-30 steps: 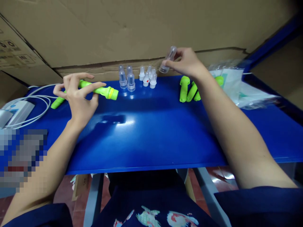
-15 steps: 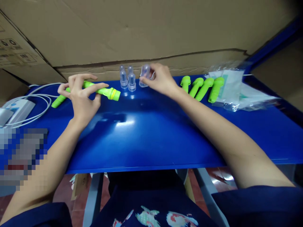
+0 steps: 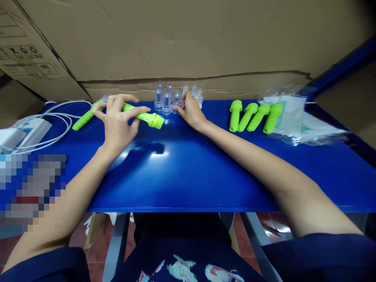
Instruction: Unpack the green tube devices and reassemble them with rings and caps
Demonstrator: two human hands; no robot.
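Head view: lime plastic tube [image 3: 147,116] in pinch of left hand [image 3: 118,126]; right hand [image 3: 191,112], grip unclear, against clear domed caps [image 3: 163,100].

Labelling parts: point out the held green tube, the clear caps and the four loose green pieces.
green tube [image 3: 157,121], head view, its threaded end.
clear caps [image 3: 166,102], head view, a front cap's body.
green pieces [image 3: 234,117], head view, leftmost piece's middle.

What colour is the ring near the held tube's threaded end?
Yellow ring on the lime-green tube; head view shows it best.
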